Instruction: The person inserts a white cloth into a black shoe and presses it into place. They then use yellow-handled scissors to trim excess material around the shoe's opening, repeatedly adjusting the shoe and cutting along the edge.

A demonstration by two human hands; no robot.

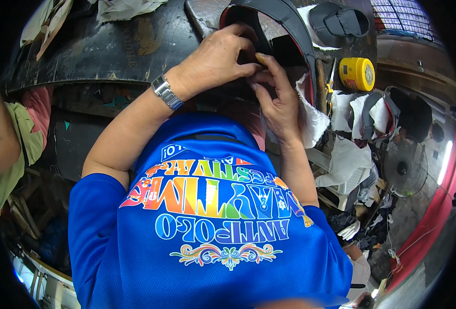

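The left hand bends over the near edge of the work, its fingers curled inward and their tips partly hidden, so I cannot tell whether this grip pinches anything. Opposite it, the right hand has its forefinger and thumb tips a little apart, facing the left thumb; whether the other, curled fingers hold something in the shadow I cannot tell either.

The dark curved piece, edged in red inside, arches just beyond both hands on the bench. The step in hand appears to be close fingertip work at its near side, and the next move seems to call for a steady piece and both sets of fingertips kept near each other.

A wristwatch sits on the left wrist; white crumpled material lies beside the right one. Farther right are yellow-handled scissors, a yellow jar tipped toward the camera, and, beyond it, a black strapped piece on white paper. Lower right, another black-and-red piece is packed with white, near a fan. At far left shows another person's arm.
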